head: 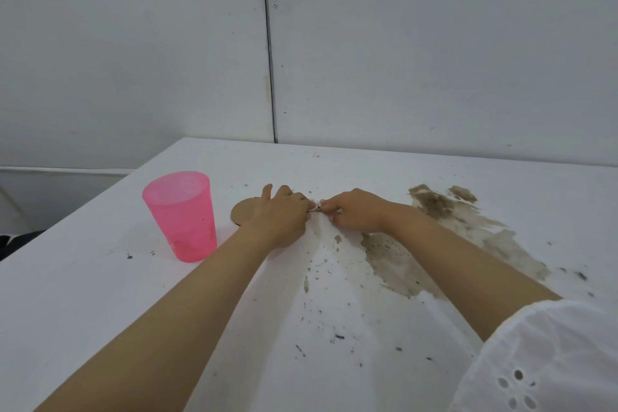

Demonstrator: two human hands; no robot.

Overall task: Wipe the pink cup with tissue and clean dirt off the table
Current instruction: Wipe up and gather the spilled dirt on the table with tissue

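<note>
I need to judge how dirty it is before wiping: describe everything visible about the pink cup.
The pink cup is a translucent pink tumbler, plastic by its look, tapering from a wide open mouth to a narrower base. It stands upright on the white table, toward its left side. Dark specks and brownish smears show through its lower wall, thickest near the bottom. Only the table touches it; the left hand, pinching a small white scrap, is apart to its right.

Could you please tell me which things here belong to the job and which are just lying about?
Job: pink cup; dirt smears on the table; white scrap, probably tissue, pinched between left hand and right hand.
Lying about: brown round disc, partly under the left hand.
</note>
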